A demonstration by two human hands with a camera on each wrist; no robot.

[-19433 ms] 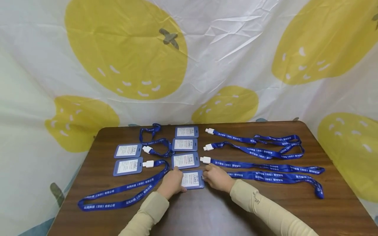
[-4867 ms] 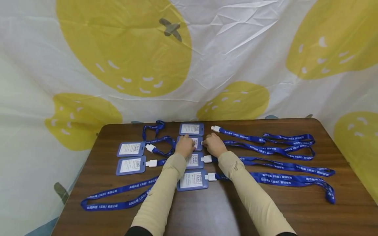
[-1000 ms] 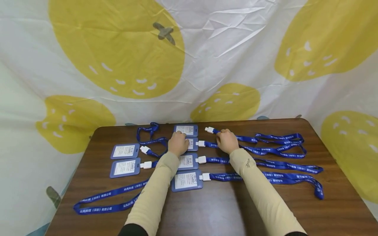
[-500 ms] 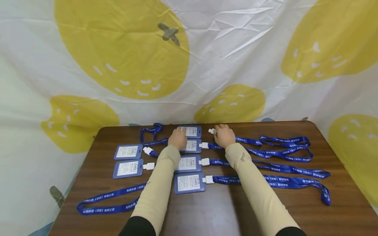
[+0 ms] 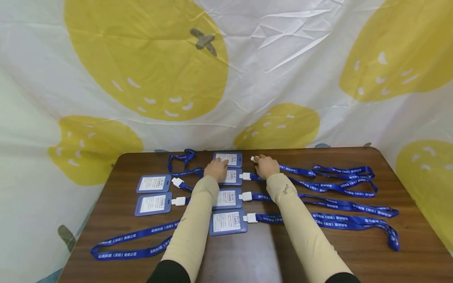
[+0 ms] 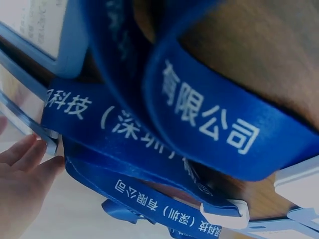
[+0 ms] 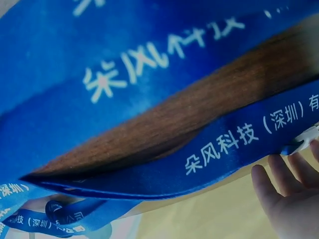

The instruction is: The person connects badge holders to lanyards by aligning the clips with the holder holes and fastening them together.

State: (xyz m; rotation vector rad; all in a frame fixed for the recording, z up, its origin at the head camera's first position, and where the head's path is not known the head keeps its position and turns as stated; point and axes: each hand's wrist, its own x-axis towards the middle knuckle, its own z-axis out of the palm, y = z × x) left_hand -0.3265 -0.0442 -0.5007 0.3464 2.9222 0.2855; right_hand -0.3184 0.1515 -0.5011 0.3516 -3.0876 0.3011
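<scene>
- One narrow gap counts here: the far card [image 5: 226, 158] lies left of the clip [image 5: 253, 158], the two not touching.
- Right fingers [image 7: 264, 186] now: curled in, pinching that clip, its tip poking out leftward toward the card's slot [image 5: 240, 160]; the strap [image 5: 297, 171] trails off to my right.
- Left fingers [image 6: 47, 172]: at the card's left end, over its near corner; whether they close on it, I can't tell.
- The card's flat, long axis running left to right, slot at the right end, so I'd call the line from clip to slot nearly straight.
- Edges, quickly: the tabletop's [image 5: 247, 251] far edge sits just behind the card, the curtain [image 5: 159, 137] beyond.
- Nearer me, the second card [image 5: 231, 177] and its joined connector [image 5: 246, 176] crowd close, so sideways looks the easier way; rightward, along the strap, there's room.
</scene>
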